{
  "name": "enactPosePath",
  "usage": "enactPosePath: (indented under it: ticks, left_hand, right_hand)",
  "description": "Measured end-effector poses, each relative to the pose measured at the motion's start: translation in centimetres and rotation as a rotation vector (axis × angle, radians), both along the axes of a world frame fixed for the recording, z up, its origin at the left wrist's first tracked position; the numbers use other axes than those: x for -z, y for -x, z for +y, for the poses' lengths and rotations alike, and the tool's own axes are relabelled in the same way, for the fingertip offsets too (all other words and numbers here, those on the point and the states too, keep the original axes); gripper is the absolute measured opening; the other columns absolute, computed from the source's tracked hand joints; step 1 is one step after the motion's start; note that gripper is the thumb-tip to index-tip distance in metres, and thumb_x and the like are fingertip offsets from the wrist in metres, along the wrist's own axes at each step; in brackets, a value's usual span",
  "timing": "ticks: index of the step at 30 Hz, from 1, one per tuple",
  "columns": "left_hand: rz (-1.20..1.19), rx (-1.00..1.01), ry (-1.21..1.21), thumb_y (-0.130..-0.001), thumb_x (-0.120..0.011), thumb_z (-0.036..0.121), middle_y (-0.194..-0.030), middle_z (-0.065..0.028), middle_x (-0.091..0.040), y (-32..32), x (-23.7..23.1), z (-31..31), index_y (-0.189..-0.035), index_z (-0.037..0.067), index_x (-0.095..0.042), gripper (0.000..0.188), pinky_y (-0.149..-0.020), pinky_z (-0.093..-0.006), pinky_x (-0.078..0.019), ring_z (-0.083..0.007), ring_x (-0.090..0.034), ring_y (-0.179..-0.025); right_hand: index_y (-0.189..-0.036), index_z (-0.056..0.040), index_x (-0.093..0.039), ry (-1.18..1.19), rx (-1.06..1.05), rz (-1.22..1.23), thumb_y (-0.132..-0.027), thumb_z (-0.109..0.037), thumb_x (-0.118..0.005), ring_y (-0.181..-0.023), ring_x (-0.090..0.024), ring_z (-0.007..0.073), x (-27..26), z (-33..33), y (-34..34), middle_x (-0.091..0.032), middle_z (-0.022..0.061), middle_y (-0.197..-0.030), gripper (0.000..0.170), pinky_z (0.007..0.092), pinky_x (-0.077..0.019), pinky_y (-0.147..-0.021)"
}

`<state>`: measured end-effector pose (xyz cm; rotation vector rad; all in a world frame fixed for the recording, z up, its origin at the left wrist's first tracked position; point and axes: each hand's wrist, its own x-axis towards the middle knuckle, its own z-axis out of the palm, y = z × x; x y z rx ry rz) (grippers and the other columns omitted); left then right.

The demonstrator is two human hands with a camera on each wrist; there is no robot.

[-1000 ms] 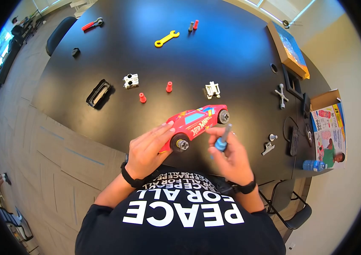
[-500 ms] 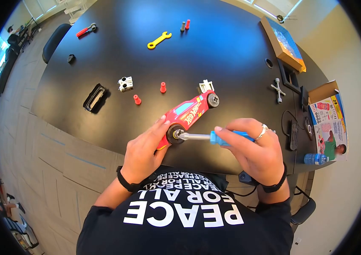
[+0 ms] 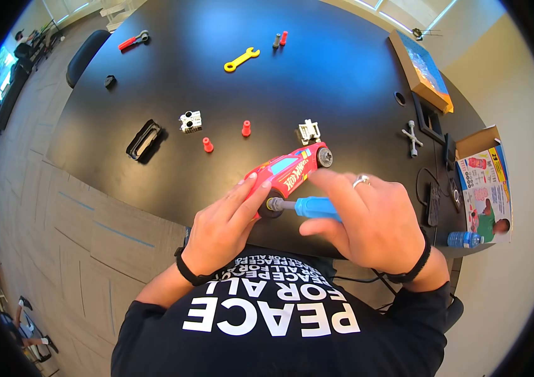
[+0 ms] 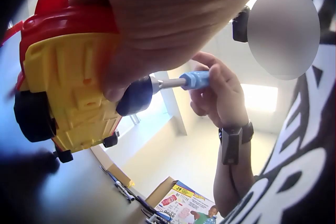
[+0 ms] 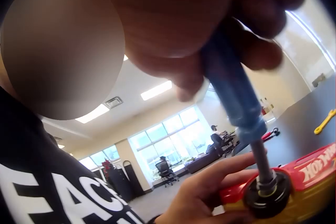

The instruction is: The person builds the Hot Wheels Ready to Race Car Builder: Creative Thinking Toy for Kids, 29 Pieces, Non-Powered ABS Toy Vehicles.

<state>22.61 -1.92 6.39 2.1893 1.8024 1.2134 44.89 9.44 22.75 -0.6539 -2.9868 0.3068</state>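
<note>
The left hand (image 3: 220, 227) grips the rear of a red toy car (image 3: 286, 168); its yellow underside (image 4: 79, 82) shows in the left wrist view. In the right hand (image 3: 374, 220) is a blue-handled screwdriver (image 3: 317, 208), its handle between thumb and fingers. The screwdriver's grey tip meets the hub of the black wheel (image 5: 268, 198) nearest the left hand, as the right wrist view shows. The car is held tilted above the table's near edge, its other visible wheel (image 3: 324, 157) pointing away from the body.
On the table (image 3: 173, 75) lie a white engine piece (image 3: 190, 121), a white frame piece (image 3: 309, 131), red pegs (image 3: 246, 128), a black tray (image 3: 144, 139), a yellow wrench (image 3: 242, 60) and a grey cross piece (image 3: 412, 139). A water bottle (image 3: 464, 239) and boxes (image 3: 487, 188) stand at the right.
The right hand has brought the screwdriver from beside the car to the wheel hub, then closer in over the handle. The car has turned in the left hand.
</note>
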Motion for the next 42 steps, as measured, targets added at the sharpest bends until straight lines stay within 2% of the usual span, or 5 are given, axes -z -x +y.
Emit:
enactPosePath:
  ticks: [5, 19, 22, 30, 42]
  left_hand:
    - [-0.069, -0.016, 0.037, -0.08, -0.085, -0.002, -0.152, -0.0191, -0.066, 0.0, 0.3, 0.0, -0.15, 0.009, -0.064, 0.074, -0.092, -0.0429, -0.0636, -0.0383, -0.075, -0.12]
    - [0.002, -0.016, -0.016, -0.086, -0.081, 0.003, -0.147, -0.0193, -0.068, 0.0, 0.6, 0.2, -0.149, 0.02, -0.07, 0.066, -0.075, -0.0395, -0.0649, -0.0306, -0.079, -0.095]
    - [-0.041, -0.025, 0.05, -0.086, -0.082, 0.001, -0.146, -0.0206, -0.069, -0.2, -0.2, -0.1, -0.143, 0.015, -0.073, 0.059, -0.088, -0.0429, -0.0647, -0.0381, -0.077, -0.111]
    - [-0.023, -0.01, -0.032, -0.086, -0.08, 0.001, -0.147, -0.0205, -0.068, 0.0, 0.7, 0.2, -0.148, 0.02, -0.071, 0.066, -0.075, -0.0407, -0.0655, -0.0321, -0.079, -0.094]
    - [-0.063, 0.001, 0.031, -0.083, -0.084, 0.001, -0.147, -0.0204, -0.068, -0.1, 0.4, -0.2, -0.147, 0.017, -0.071, 0.067, -0.083, -0.0423, -0.0654, -0.0354, -0.078, -0.104]
  right_hand:
    - [-0.118, -0.0051, -0.065, -0.092, -0.32, 0.261, -0.099, -0.032, -0.076, -0.084, -0.07, 0.0282, 1.6, 1.2, 0.4, -0.063, 0.013, -0.115, 0.035, 0.0389, -0.0567, -0.059]
    - [-0.104, -0.0061, -0.066, -0.197, -0.18, 0.261, -0.093, -0.025, -0.077, -0.072, -0.065, 0.0221, 1.7, 1.6, 2.1, -0.061, 0.0071, -0.099, 0.024, 0.0347, -0.0513, -0.051]
    - [-0.108, -0.0053, -0.066, -0.255, -0.348, 0.094, -0.092, -0.024, -0.076, -0.072, -0.067, 0.0238, 0.1, 1.6, 1.3, -0.062, 0.0072, -0.097, 0.027, 0.0344, -0.0519, -0.051]
    - [-0.111, -0.0037, -0.067, -0.221, -0.357, 0.129, -0.096, -0.024, -0.072, -0.07, -0.067, 0.0256, 0.2, 1.4, 1.9, -0.067, 0.0098, -0.097, 0.026, 0.0362, -0.0504, -0.048]
    - [-0.121, -0.0016, -0.065, -0.247, -0.073, -0.041, -0.099, -0.025, -0.073, -0.076, -0.07, 0.0262, 0.5, 0.8, 2.3, -0.066, 0.0101, -0.094, 0.033, 0.0368, -0.0549, -0.054]
